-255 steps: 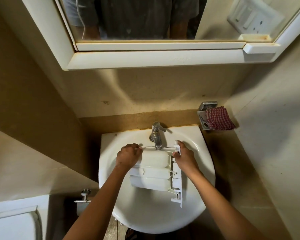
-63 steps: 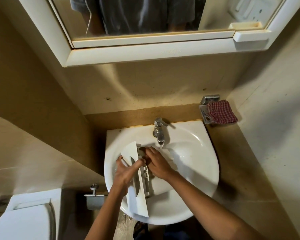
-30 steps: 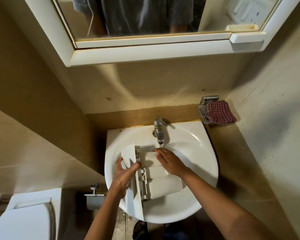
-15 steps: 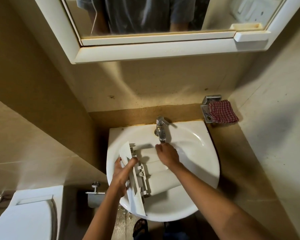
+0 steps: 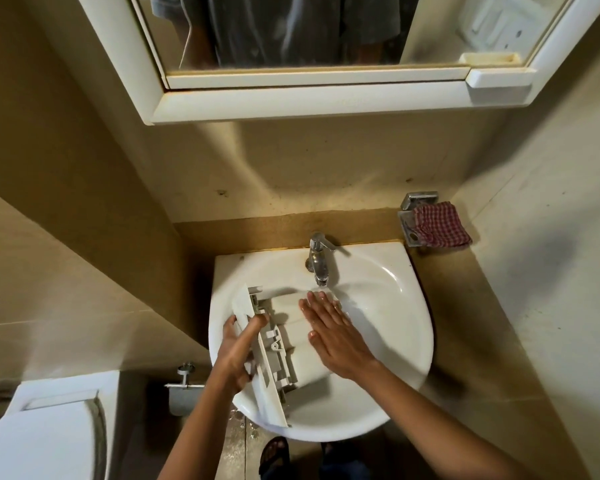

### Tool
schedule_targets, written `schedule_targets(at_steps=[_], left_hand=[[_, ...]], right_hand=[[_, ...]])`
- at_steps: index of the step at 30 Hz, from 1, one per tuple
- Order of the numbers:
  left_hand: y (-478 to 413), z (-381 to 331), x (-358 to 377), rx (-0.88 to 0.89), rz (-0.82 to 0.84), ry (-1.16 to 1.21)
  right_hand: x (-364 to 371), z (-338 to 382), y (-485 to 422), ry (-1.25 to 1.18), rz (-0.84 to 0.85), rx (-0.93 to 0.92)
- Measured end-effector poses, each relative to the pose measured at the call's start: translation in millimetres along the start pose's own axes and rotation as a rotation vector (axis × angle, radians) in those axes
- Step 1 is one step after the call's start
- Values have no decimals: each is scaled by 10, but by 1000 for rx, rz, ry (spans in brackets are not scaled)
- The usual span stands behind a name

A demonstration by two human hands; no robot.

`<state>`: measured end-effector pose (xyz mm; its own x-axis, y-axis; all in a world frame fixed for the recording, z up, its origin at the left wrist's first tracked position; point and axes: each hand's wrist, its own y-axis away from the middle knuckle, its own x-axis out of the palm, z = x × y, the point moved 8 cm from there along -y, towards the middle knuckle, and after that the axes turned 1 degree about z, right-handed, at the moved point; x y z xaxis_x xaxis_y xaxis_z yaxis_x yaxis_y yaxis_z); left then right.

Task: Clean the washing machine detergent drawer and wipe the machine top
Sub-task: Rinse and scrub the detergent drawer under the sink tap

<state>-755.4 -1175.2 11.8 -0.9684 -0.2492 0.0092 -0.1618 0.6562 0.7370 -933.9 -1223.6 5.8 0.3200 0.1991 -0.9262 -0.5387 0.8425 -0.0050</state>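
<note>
As it lies wet in the sink (image 5: 413,327) under the tap (image 5: 317,261) at 12 o'clock, the detergent drawer (image 5: 288,327) looks light, stiff and slippery. The left hand (image 5: 238,351) has its grip curled round the front panel (image 5: 267,393) at 9 o'clock, likely the surest hold. The right hand (image 5: 333,336) lies spread flat on the body. The rim crowds the panel, and there is open room toward 3 o'clock.

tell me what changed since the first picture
The detergent drawer was turned round: its front panel went from right to left. The left hand now grips that panel; the right hand let go and lies flat on the drawer. Tap and checked cloth stayed put.
</note>
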Motion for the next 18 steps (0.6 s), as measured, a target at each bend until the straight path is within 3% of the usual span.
schedule_targets(at_steps=[3,6,9,13,18], left_hand=[[-33,-51,-13,-21,-25,-17],[-193,-14,-156,-21,-40,-65],[-109,-114,-266,-12,-45,-6],[-145,-52,-368,-37,-92,105],[-92,-66,-272,2,-132,146]], right_hand=[[27,270,11,-47,-66,100],[60,665,52,-36,27,-110],[97,540,142,72,75,-265],[90,97,152,69,40,-40],[124,647,22,-142,22,-20]])
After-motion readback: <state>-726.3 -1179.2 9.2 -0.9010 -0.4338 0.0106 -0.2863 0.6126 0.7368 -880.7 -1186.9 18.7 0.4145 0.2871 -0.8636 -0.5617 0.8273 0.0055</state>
